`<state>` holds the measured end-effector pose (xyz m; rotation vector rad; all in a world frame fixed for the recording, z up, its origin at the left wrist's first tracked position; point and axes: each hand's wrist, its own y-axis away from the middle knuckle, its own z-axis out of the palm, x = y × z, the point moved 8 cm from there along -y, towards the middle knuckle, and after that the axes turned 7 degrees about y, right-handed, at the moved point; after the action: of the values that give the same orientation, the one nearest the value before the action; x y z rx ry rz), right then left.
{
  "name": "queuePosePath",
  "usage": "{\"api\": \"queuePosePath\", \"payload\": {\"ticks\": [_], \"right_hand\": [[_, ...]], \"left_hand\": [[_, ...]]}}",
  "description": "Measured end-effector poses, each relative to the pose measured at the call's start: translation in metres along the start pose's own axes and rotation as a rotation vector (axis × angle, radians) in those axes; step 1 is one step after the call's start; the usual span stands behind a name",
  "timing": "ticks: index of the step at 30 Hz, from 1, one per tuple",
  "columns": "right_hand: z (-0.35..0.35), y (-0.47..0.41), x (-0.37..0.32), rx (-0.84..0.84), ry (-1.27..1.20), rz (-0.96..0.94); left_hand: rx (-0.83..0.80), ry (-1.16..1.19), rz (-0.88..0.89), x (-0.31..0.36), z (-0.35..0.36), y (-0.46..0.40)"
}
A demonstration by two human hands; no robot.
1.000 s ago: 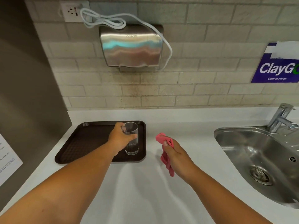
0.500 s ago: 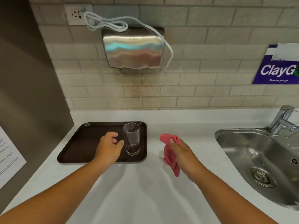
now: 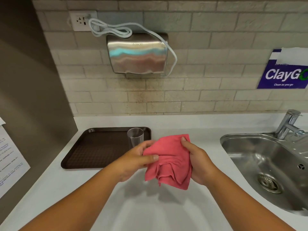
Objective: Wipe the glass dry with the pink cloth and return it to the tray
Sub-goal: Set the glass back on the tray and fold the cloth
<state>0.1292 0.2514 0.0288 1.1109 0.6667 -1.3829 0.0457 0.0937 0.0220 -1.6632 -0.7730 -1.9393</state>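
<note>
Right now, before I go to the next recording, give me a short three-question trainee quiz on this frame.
1. True or false: the glass stands upright on the tray.
2. What holds the pink cloth? A) the left hand only B) both hands C) neither hand
3. Fill in: the sink lies to the person's ____.

Key:
1. True. It stands near the tray's right edge, and no hand grips it.
2. B. The left hand pinches one side of the cloth and the right hand the other, above the counter.
3. Right.
</note>
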Motion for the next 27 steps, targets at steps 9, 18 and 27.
{"api": "queuePosePath", "payload": {"ticks": [9, 18, 27], "right_hand": [[-0.017, 0.009, -0.009, 0.053, 0.434, -0.075], [-0.011, 0.01, -0.003, 0.017, 0.352, -0.035], [-0.011, 0.006, -0.008, 0.008, 0.316, -0.062]], "left_hand": [[0.003, -0.154, 0.023, 0.026, -0.017, 0.01], [0.04, -0.116, 0.013, 0.025, -0.011, 0.018], [0.199, 0.097, -0.063, 0.023, -0.018, 0.017]]}}
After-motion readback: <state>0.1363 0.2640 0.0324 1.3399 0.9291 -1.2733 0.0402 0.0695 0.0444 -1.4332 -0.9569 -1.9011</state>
